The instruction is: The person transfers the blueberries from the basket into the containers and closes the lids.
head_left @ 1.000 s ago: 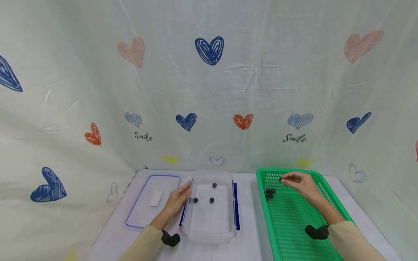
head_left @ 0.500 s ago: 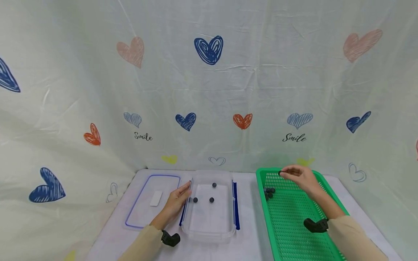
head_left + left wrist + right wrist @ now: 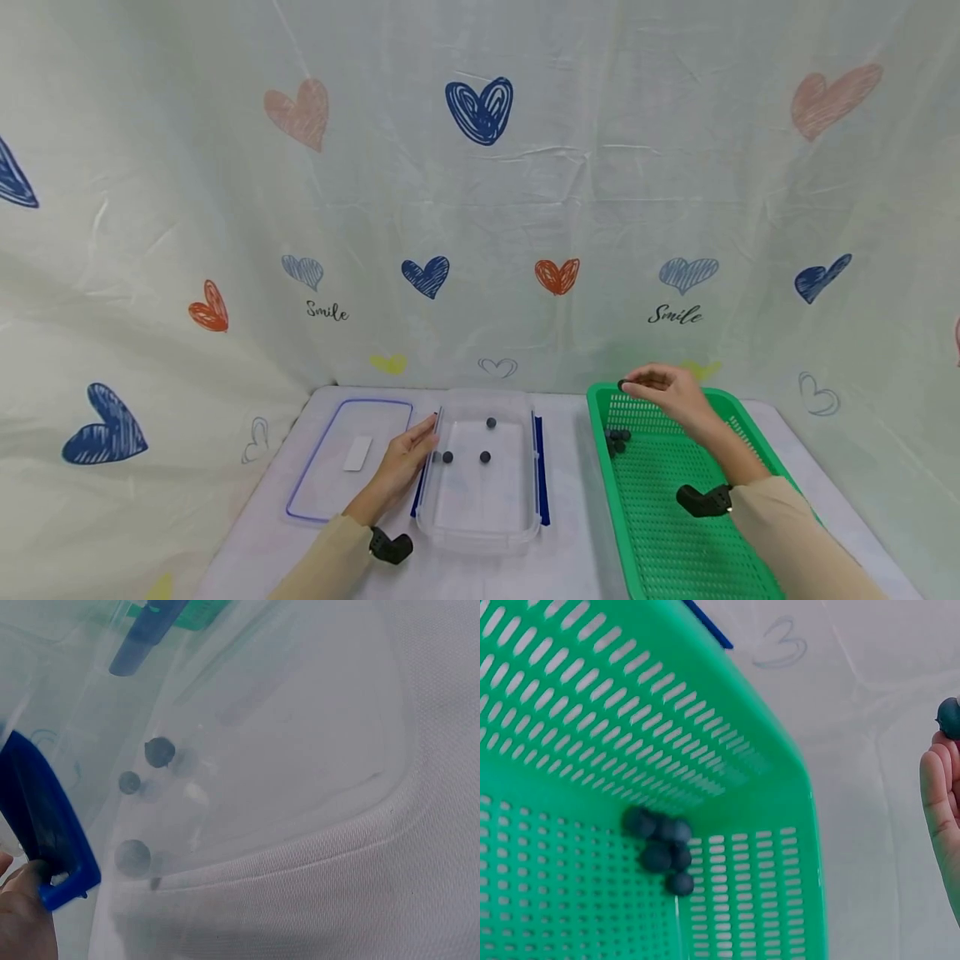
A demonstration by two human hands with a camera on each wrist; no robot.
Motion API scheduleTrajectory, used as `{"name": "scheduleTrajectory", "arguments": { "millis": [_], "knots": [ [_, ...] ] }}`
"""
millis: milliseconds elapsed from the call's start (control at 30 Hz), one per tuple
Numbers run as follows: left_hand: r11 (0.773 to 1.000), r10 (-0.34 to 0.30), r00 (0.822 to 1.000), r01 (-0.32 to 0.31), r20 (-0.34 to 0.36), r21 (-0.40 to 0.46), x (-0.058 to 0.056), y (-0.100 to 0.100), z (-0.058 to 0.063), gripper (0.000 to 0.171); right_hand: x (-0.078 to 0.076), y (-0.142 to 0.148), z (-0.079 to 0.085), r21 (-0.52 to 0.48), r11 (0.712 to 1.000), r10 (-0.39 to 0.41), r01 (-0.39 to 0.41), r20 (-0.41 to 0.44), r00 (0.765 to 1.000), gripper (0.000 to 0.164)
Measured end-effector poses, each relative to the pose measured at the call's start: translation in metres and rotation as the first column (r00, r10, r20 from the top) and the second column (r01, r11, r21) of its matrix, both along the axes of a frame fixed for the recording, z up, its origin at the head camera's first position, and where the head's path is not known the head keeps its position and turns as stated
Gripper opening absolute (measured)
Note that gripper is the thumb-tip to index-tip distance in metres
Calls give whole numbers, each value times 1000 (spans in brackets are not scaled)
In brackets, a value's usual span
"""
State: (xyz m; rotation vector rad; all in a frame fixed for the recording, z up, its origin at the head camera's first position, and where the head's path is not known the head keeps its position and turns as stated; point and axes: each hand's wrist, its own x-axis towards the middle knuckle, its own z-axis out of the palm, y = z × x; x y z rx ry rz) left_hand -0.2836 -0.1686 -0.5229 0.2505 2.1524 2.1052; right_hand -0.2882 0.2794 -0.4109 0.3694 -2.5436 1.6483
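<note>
Pinched in the fingertips of my right hand is a blueberry, held above the back left part of the green basket. Several more blueberries lie bunched in the basket's corner. My left hand rests along the left side of a clear plastic container, fingers fairly straight, with a digit touching its blue side latch. Inside this container sit three blueberries, one near the back, one in the middle and one by the left wall.
A clear lid with a blue seal lies left of the container, a small white rectangle showing on it. The container's right blue latch hangs out towards the basket. Behind the white-covered table hangs a curtain with hearts.
My right hand, with the blueberry, has moved up and left over the basket's back rim. The left hand stays at the container's side.
</note>
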Motion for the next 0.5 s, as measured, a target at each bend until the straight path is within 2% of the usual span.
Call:
{"name": "scheduleTrajectory", "arguments": {
  "millis": [333,500],
  "knots": [
    [1000,2,1000,-2,5,5,-1,-1,-1,56,-14,-32,6,-81,993,91,-87,52,994,34],
    [1000,1,1000,-1,8,-1,-1,-2,-3,57,-20,-51,6,-96,991,98,-92,60,993,31]
  ]
}}
